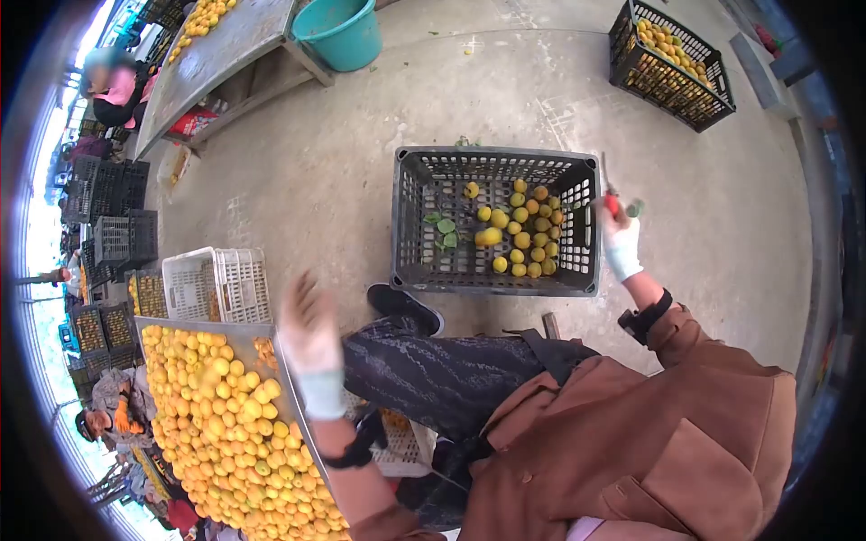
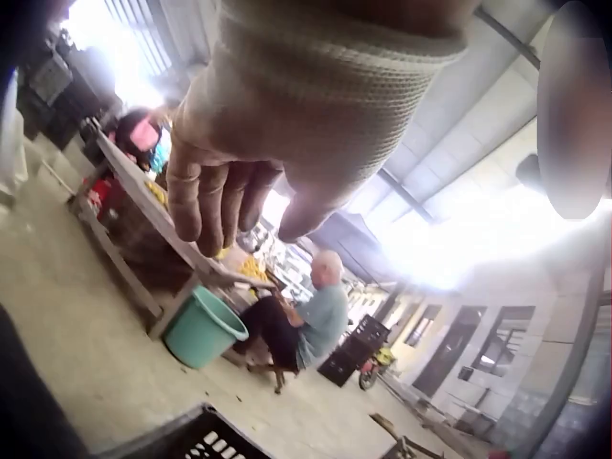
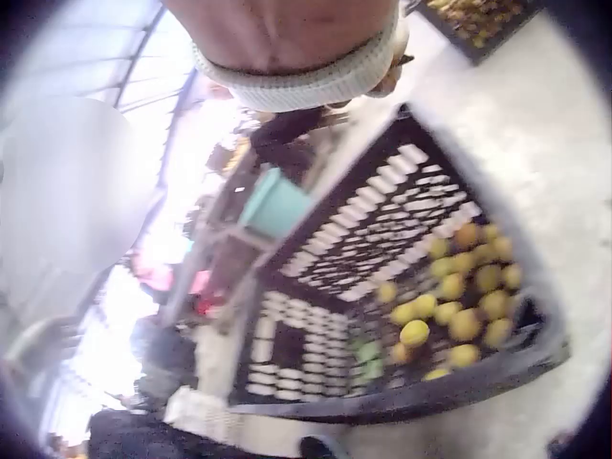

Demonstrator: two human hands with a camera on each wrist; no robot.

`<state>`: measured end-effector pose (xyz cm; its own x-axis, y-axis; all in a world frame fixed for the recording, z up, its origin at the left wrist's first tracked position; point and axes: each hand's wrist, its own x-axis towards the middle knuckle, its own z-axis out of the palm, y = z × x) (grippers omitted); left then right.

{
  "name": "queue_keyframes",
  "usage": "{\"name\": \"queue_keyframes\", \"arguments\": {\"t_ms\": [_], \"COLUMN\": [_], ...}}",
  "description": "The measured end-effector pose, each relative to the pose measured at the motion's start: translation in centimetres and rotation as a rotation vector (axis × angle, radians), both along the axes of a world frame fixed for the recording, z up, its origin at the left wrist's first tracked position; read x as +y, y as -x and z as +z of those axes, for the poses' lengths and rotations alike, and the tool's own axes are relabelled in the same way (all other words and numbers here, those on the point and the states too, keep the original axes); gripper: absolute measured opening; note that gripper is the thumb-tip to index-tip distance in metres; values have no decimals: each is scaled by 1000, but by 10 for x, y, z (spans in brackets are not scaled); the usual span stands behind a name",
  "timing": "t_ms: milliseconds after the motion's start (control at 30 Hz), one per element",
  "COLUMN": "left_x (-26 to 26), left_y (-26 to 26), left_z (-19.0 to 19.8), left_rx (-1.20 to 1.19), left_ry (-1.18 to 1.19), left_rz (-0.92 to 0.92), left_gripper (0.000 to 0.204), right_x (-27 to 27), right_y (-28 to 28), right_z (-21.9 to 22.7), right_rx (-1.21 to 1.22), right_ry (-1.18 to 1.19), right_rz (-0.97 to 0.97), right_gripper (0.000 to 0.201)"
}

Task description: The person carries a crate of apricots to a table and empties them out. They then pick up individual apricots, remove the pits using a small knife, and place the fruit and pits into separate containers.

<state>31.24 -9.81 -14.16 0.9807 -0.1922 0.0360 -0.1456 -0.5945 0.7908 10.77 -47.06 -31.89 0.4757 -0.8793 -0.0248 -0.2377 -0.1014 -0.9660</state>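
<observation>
My left hand (image 1: 309, 325), in a pale glove, is held out beside the metal table (image 1: 287, 365) heaped with yellow-orange fruit (image 1: 225, 406). Its fingers (image 2: 212, 206) hang loosely bent and hold nothing. In my gloved right hand (image 1: 621, 242) is a red-handled tool (image 1: 612, 205) with a narrow grey blade pointing away from me; a bit of green shows beside it. That hand is just outside the right wall of a black plastic crate (image 1: 406, 221). Inside the crate, round yellow fruit (image 1: 523, 215) lies mostly on the right, and green leaves (image 1: 444, 230) on the left.
Another black crate (image 1: 622, 68) full of fruit stands at the far right. At the far left are a metal-topped table (image 1: 212, 77) and a teal bucket (image 1: 347, 41). White crates (image 1: 242, 284) stand beside the fruit table. A seated person (image 2: 320, 311) is near the bucket.
</observation>
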Motion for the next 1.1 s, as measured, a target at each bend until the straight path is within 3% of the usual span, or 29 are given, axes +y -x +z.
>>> {"name": "queue_keyframes", "arguments": {"t_ms": [33, 67, 167, 233, 267, 300, 333, 367, 433, 500, 567, 633, 700, 767, 833, 900, 967, 1000, 1033, 1100], "left_x": [24, 45, 131, 176, 173, 190, 174, 205, 191, 177, 168, 167, 163, 183, 172, 186, 187, 175, 163, 145], "left_y": [11, 27, 89, 145, 176, 210, 235, 269, 320, 350, 374, 393, 397, 390, 354, 330, 314, 312, 310, 323], "left_z": [13, 23, 18, -3, 1, -14, -8, -26, -22, -17, -14, -16, -22, -58, -64, -129, -206, -230, -253, -301], "left_rx": [-56, -50, -83, -27, -77, -14, -94, -198, -23, -39, -55, -73, -73, -66, 158, 517, 720, 875, 1024, 1145], "left_ry": [27, 3, -120, -125, -261, -200, -224, -481, -219, -107, -125, -147, -108, -194, -309, -280, -555, -489, -417, -248], "left_rz": [57, 147, 353, 476, 493, 668, 703, 639, 902, 1070, 1127, 1057, 958, 716, 565, 472, 16, -157, -340, -398], "left_gripper": [37, 31, 19, 18, 17, 17, 16, 15, 15, 15, 15, 15, 16, 18, 19, 23, 27, 29, 32, 35], "right_x": [-20, -37, -33, -43, -48, -44, -40, -39, -57, -65, -69, -68, -71, -79, -81, -92, -57, -45, -14, 82], "right_y": [17, 32, 38, 45, 40, 30, 25, 21, 14, 8, 1, -1, -1, -4, -11, -21, -34, -51, -64, -77], "right_z": [-20, -55, -85, -141, -151, -158, -152, -145, -171, -170, -163, -158, -152, -151, -139, -129, -71, -61, -34, 45], "right_rx": [301, 318, 372, 224, 198, 171, 136, 119, 169, 282, 342, 309, 495, 504, 710, 595, 250, -115, -198, -283], "right_ry": [111, 275, 163, 170, 187, 190, 17, -152, -7, 102, 182, 192, 270, 275, 336, 348, 199, 24, 123, 201], "right_rz": [-66, -133, -254, -123, -80, -18, -41, -64, -32, -1, 57, 36, 30, 27, -37, -101, 6, 159, 235, 395], "right_gripper": [23, 27, 30, 33, 32, 32, 31, 30, 31, 35, 39, 47, 57, 64, 65, 62, 48, 33, 30, 27]}}
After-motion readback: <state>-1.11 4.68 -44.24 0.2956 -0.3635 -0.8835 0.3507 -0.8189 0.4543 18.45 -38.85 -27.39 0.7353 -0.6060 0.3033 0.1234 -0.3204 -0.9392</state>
